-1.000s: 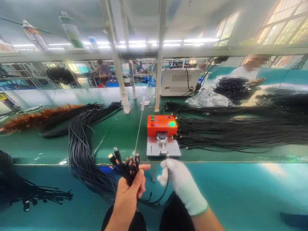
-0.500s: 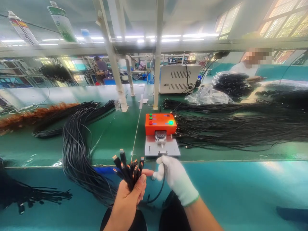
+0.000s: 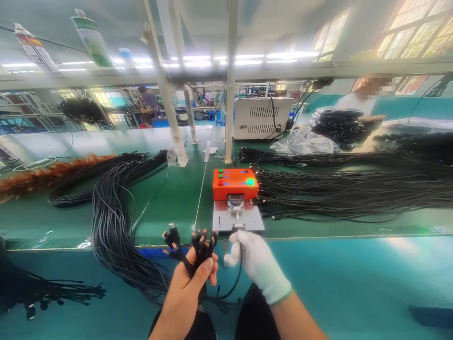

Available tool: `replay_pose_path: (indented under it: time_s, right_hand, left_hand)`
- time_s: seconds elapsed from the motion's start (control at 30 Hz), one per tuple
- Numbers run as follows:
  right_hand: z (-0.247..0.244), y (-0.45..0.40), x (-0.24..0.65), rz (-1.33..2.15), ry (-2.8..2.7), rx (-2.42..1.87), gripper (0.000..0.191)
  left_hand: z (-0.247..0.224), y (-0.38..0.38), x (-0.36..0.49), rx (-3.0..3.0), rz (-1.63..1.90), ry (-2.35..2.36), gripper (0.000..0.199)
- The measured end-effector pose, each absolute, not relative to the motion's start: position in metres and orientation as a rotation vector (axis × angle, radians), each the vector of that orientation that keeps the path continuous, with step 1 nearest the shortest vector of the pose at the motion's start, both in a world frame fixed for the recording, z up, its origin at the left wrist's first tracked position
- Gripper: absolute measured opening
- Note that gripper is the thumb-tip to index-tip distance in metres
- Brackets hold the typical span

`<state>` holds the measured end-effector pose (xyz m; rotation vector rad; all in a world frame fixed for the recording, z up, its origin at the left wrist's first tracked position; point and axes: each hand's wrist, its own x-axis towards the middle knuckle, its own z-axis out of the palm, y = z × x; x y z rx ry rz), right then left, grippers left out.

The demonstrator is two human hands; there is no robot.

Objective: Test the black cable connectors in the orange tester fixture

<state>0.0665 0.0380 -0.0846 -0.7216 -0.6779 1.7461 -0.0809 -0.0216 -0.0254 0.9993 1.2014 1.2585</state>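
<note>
My bare left hand (image 3: 193, 278) is closed around a bunch of black USB cables (image 3: 201, 245), their connector ends with orange-rimmed tips fanning upward. My right hand (image 3: 249, 257), in a white glove, pinches the end of one black USB cable (image 3: 239, 271) at the front edge of a metal plate (image 3: 255, 219). The connector itself is hidden by the gloved fingers and the fixture. On that plate sits a small dial gauge (image 3: 235, 202), in front of an orange test box (image 3: 235, 185) with green and red buttons and a lit green light.
A thick bundle of black cables (image 3: 111, 212) hangs over the bench edge at left. More black cables (image 3: 336, 189) lie along the bench at right. Behind stand a white metal case (image 3: 264, 118) and shelf posts (image 3: 231, 94). A person (image 3: 357, 101) is across the bench.
My left hand's fingers have curled in, the index finger no longer reaching toward the glove, and its connectors have spread into two clusters. My right hand stays at the plate.
</note>
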Motion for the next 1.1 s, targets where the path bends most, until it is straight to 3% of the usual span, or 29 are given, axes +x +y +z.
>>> replay_pose_path:
  time_s: [0.13, 0.3, 0.37, 0.6, 0.8, 1.1]
  right_hand:
    - [-0.083, 0.031, 0.086, 1.653, -1.104, -1.144, 0.033]
    - [-0.051, 0.014, 0.112, 0.883, -1.521, -1.957, 0.036]
    - [-0.032, 0.005, 0.106, 0.662, -1.551, -1.99, 0.031]
    - [-0.009, -0.007, 0.048, 1.333, -1.218, -1.075, 0.027]
    - [-0.036, 0.002, 0.051, 1.277, -0.919, -1.136, 0.028]
    - [-0.072, 0.031, 0.068, 1.504, -0.879, -1.077, 0.025]
  left_hand:
    - [-0.023, -0.019, -0.08, 0.967, 1.261, 1.185, 0.016]
    - [-0.021, -0.017, -0.08, 0.926, 1.23, 1.094, 0.014]
    - [-0.021, -0.017, -0.08, 0.913, 1.223, 1.1, 0.014]
    - [-0.029, -0.019, -0.072, 0.935, 1.23, 1.05, 0.016]
    - [-0.026, -0.018, -0.07, 0.709, 1.501, 1.188, 0.026]
    - [-0.023, -0.02, -0.073, 0.819, 1.406, 1.152, 0.022]
